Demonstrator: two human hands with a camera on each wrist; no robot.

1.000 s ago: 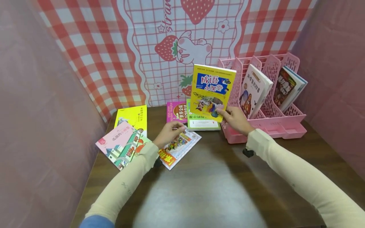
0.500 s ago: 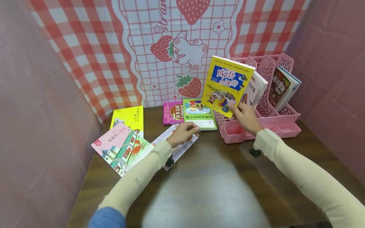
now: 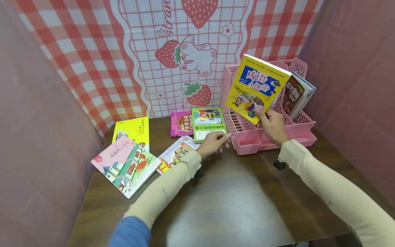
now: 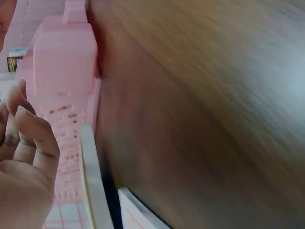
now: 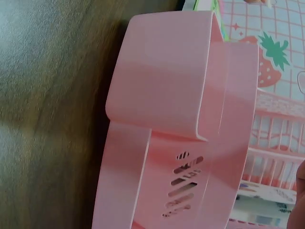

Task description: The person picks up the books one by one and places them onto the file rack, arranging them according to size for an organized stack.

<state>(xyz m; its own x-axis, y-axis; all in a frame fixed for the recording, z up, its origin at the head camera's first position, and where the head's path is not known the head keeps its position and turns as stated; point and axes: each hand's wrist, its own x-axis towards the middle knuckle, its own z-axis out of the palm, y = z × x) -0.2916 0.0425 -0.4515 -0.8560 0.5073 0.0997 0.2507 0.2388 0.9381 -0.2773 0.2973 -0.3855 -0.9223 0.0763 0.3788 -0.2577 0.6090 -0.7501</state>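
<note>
My right hand [image 3: 274, 127] pinches a yellow book [image 3: 259, 85] with a blue title panel by its lower right corner. The book is tilted and raised in front of the pink file rack [image 3: 271, 142], hiding part of its slots. My left hand [image 3: 213, 143] hangs loosely curled and holds nothing, near the rack's left front corner and the lower edge of a green book [image 3: 207, 120]. In the left wrist view its fingers [image 4: 40, 136] are bent with nothing between them. Only a sliver of the right hand [image 5: 298, 200] shows in the right wrist view.
A dark-covered book [image 3: 293, 96] stands in a right slot of the rack. On the wooden table [image 3: 228, 206] lie a magenta book [image 3: 180, 124], an orange-and-white book [image 3: 176, 154], a pink crab book [image 3: 123, 161] and another yellow book [image 3: 135, 128]. Checked cloth [image 3: 197, 51] hangs behind.
My right hand has carried the yellow book rightward, from over the green book to before the rack. The left hand has moved right, off the orange-and-white book. The head view has shifted slightly.
</note>
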